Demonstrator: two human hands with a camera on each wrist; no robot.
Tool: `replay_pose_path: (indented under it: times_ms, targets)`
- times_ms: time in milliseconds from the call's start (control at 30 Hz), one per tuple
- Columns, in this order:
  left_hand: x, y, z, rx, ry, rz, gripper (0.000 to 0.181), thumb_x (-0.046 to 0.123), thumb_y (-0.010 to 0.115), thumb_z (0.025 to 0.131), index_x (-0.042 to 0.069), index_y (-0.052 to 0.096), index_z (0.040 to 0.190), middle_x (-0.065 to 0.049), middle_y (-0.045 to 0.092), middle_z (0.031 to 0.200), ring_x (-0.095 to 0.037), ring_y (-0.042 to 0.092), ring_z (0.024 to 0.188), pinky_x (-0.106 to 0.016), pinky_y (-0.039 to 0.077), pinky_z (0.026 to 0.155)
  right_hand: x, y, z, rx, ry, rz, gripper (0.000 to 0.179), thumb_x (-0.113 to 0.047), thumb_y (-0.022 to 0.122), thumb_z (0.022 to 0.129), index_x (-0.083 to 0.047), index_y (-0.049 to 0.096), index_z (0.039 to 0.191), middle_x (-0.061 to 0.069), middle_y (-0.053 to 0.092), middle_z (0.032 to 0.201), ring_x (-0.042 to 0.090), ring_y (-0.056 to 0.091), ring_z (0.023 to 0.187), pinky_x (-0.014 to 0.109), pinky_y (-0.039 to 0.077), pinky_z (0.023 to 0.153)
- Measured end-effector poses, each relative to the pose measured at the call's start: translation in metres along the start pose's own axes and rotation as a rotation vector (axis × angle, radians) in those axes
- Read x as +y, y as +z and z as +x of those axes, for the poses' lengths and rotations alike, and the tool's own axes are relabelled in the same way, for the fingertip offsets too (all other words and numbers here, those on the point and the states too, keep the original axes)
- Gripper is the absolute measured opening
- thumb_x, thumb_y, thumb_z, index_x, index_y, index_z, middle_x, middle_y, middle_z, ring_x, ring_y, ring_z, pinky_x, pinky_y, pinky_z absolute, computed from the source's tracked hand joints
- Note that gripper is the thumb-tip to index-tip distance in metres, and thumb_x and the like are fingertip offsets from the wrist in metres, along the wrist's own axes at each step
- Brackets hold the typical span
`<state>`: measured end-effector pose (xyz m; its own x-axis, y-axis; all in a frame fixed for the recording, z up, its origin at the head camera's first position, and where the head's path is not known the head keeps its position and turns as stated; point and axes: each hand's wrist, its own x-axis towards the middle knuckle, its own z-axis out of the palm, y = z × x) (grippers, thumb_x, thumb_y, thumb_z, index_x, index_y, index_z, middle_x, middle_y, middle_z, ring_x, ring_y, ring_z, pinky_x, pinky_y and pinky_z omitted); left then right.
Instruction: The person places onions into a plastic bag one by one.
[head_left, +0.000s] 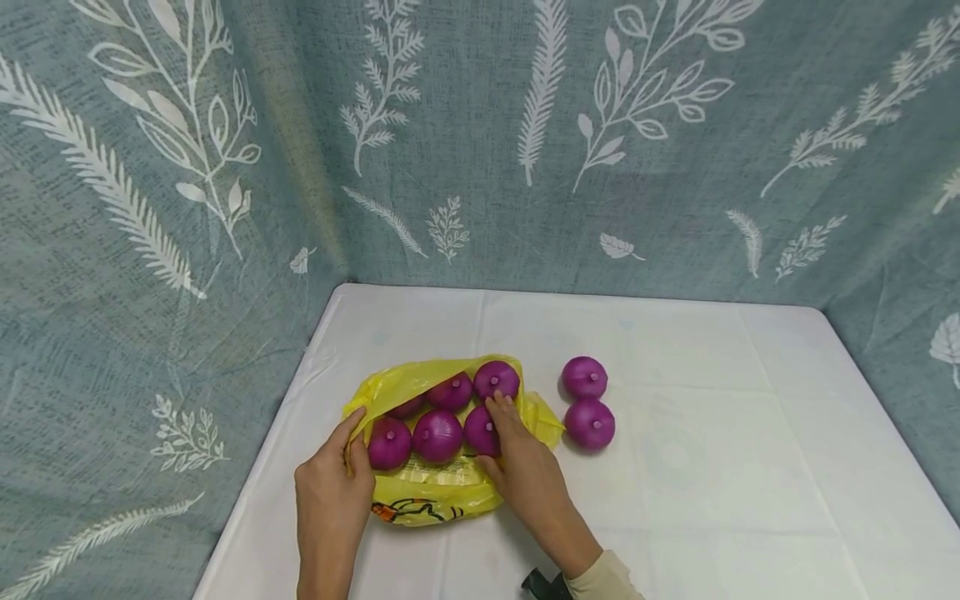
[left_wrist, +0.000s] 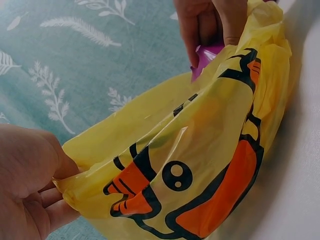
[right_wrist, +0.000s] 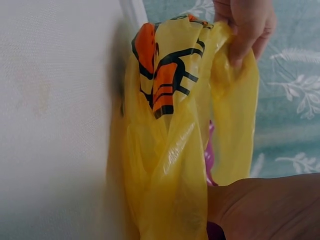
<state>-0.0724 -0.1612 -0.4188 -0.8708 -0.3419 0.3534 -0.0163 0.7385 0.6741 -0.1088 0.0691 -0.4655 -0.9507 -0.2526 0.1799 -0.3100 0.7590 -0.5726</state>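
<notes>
A yellow plastic bag [head_left: 427,500] with a black and orange cartoon print lies with its mouth spread wide on the table. Inside it sit several glossy purple onions, each with a small pale stub; one [head_left: 438,436] is in the middle of the front row. My left hand [head_left: 333,479] pinches the bag's left rim between thumb and fingers. Reaching into the bag's right side, my right hand [head_left: 528,467] has its thumb and fingers round an onion [head_left: 480,431]. Its fingertips overlap another onion [head_left: 497,379] behind. The left wrist view shows purple [left_wrist: 207,57] between the right hand's fingers.
Two more purple onions, a rear one [head_left: 584,378] and a front one [head_left: 590,424], stand together right of the bag. All this rests on a white-covered table [head_left: 720,467]. A blue-green leaf-patterned curtain [head_left: 480,142] hangs behind and at both sides.
</notes>
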Motion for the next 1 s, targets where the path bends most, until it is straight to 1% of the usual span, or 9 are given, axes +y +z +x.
replay_pose_path:
  times_ms: [200,433,567,667,700,767,800,900,1000]
  targets:
    - [0.001,-0.001,-0.001,-0.004,-0.022,0.004,0.038,-0.001,0.060,0.101,0.007,0.073,0.135,-0.014,0.067,0.065,-0.009,0.032,0.045,-0.027,0.031,0.041,-0.002,-0.001,0.000,0.000,-0.009,-0.029,0.081,-0.025,0.084,0.093,-0.006,0.043,0.161,0.011,0.039,0.168,0.029,0.043,0.150,0.047,0.056,0.098]
    - [0.002,-0.001,-0.001,-0.005,-0.045,0.018,0.037,0.000,0.060,0.101,0.007,0.073,0.135,-0.020,0.072,0.075,-0.012,0.035,0.047,-0.029,0.033,0.042,-0.002,-0.016,-0.002,0.032,0.025,-0.015,0.085,-0.034,0.083,0.093,-0.010,0.041,0.163,0.010,0.039,0.167,0.034,0.061,0.132,0.042,0.061,0.085]
    - [0.003,-0.002,-0.001,-0.011,-0.051,0.018,0.038,0.000,0.059,0.101,0.007,0.072,0.136,-0.023,0.074,0.080,-0.013,0.035,0.048,-0.029,0.032,0.042,0.004,-0.025,-0.004,0.083,0.025,-0.007,0.085,-0.035,0.083,0.093,-0.007,0.042,0.162,0.012,0.042,0.166,0.034,0.052,0.142,0.043,0.055,0.101]
    - [0.003,-0.002,-0.001,-0.015,-0.053,0.016,0.038,0.000,0.059,0.101,0.007,0.072,0.136,-0.025,0.075,0.084,-0.013,0.035,0.048,-0.029,0.032,0.042,0.009,-0.033,-0.007,0.120,0.054,0.004,0.083,-0.035,0.082,0.094,-0.008,0.042,0.162,0.011,0.043,0.165,0.023,0.075,0.099,0.034,0.059,0.090]
    - [0.003,-0.001,-0.001,-0.016,-0.051,0.013,0.038,0.000,0.059,0.101,0.007,0.072,0.136,-0.025,0.075,0.085,-0.012,0.036,0.048,-0.028,0.032,0.042,0.010,-0.037,-0.008,0.129,0.071,0.009,0.083,-0.035,0.082,0.094,-0.009,0.042,0.162,0.009,0.043,0.166,0.017,0.072,0.077,0.030,0.059,0.081]
    - [0.003,-0.001,-0.001,-0.016,-0.046,0.012,0.038,-0.001,0.059,0.101,0.007,0.072,0.136,-0.024,0.075,0.082,-0.012,0.035,0.047,-0.028,0.032,0.042,0.014,-0.043,-0.010,0.145,0.105,0.028,0.082,-0.034,0.082,0.094,-0.010,0.043,0.162,0.007,0.043,0.166,0.009,0.048,0.047,0.026,0.052,0.059]
    - [0.003,-0.001,-0.001,-0.015,-0.041,0.009,0.038,-0.001,0.059,0.101,0.007,0.072,0.136,-0.024,0.074,0.082,-0.011,0.035,0.047,-0.028,0.032,0.042,0.016,-0.046,-0.011,0.145,0.124,0.035,0.082,-0.034,0.082,0.095,-0.011,0.043,0.162,0.005,0.043,0.167,0.007,0.033,0.041,0.025,0.044,0.052]
    - [0.004,-0.001,-0.001,-0.014,-0.030,0.004,0.038,-0.001,0.060,0.101,0.006,0.072,0.136,-0.026,0.075,0.085,-0.010,0.034,0.047,-0.029,0.032,0.042,0.024,-0.054,-0.016,0.158,0.177,0.054,0.081,-0.033,0.083,0.094,-0.012,0.043,0.162,0.002,0.043,0.166,0.006,0.025,0.042,0.027,0.036,0.046]
    - [0.005,-0.001,0.000,-0.016,-0.026,0.000,0.038,-0.002,0.060,0.100,0.006,0.072,0.136,-0.028,0.076,0.091,-0.010,0.034,0.047,-0.028,0.032,0.042,0.033,-0.060,-0.021,0.186,0.220,0.064,0.080,-0.031,0.083,0.095,-0.013,0.044,0.162,0.003,0.044,0.165,0.010,0.032,0.048,0.031,0.048,0.054]
